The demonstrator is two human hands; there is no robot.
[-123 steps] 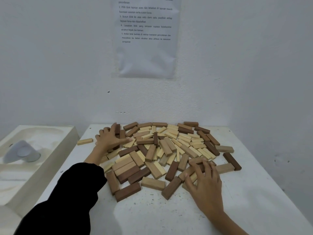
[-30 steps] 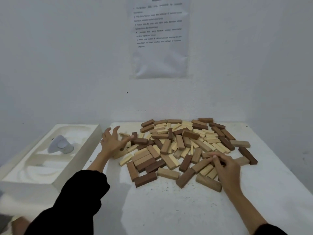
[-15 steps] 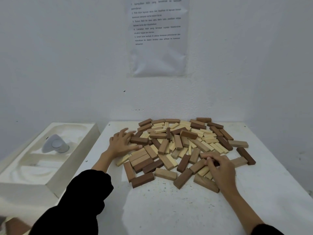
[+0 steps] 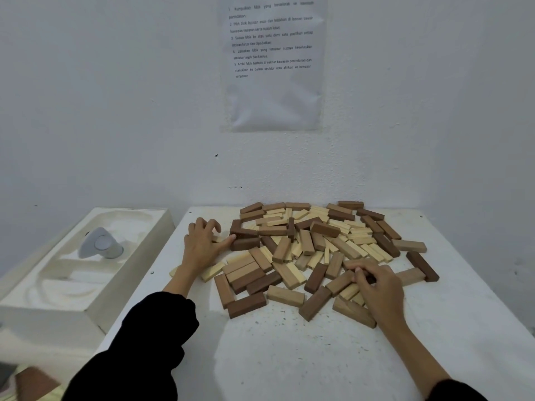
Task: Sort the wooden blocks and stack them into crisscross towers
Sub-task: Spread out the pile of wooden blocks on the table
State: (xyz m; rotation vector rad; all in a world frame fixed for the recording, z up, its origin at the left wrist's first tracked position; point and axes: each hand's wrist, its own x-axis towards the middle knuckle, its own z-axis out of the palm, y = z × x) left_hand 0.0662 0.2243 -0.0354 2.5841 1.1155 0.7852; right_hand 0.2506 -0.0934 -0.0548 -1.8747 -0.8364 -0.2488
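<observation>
Across the counter [image 4: 289, 357] the wooden blocks [image 4: 312, 247] are still seen spread in one flat, mixed heap, dark, mid-brown and pale together, pushed toward the back wall. No tower has been started and no colour has been set apart, so the sorting is judged barely begun. And there it is: the left hand [image 4: 202, 247] has been brought down! A second ago it was raised with everything splayed, half a second ago it was laid flat on the heap's left edge, and now it has been drawn back a touch to that edge's outer rim. The right hand [image 4: 379, 290] has been kept at the near right edge of the heap throughout. A raking-in of strays is suggested on the left, a picking-out on the right. Now the fingers [image 4: 212, 224] of the left hand: arched and moderately apart, tips pointed down, nothing enclosed, while the thumb is stretched out and its tip is laid against the end of a dark block [image 4: 245, 243]; a pale block [image 4: 217, 239] is glimpsed just under the arch. On the right hand they are curled in tight and narrow, thumb brought to meet them over the blocks beneath; something may be pinched there, but which block, or whether any, cannot be told
</observation>
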